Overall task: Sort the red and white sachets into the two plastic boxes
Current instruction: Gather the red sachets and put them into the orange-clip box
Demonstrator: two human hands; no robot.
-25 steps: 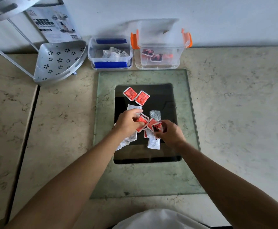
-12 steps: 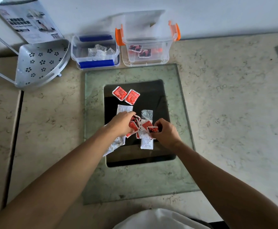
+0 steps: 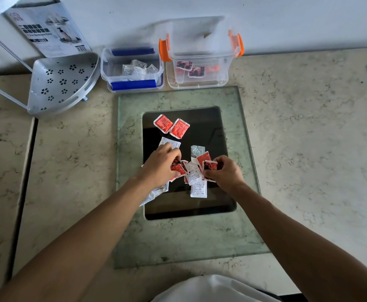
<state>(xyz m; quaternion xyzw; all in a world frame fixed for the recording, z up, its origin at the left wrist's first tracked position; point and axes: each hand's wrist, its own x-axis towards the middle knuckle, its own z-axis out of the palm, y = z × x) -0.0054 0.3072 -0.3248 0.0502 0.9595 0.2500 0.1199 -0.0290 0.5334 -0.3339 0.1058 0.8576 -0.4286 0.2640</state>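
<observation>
Sachets lie heaped on the dark glass panel (image 3: 211, 131) between both hands; left hand (image 3: 160, 165) pinches a red sachet (image 3: 178, 167), right hand (image 3: 224, 173) pinches another red sachet (image 3: 209, 165). Orange-latched box (image 3: 200, 83) with reds lies straight ahead, far side of the pile, nearer the right hand; blue-latched box (image 3: 132, 85) with whites sits just left of it. Count: two loose reds (image 3: 171, 126) apart, about five whites (image 3: 197, 184) visible, remainder overlapped.
</observation>
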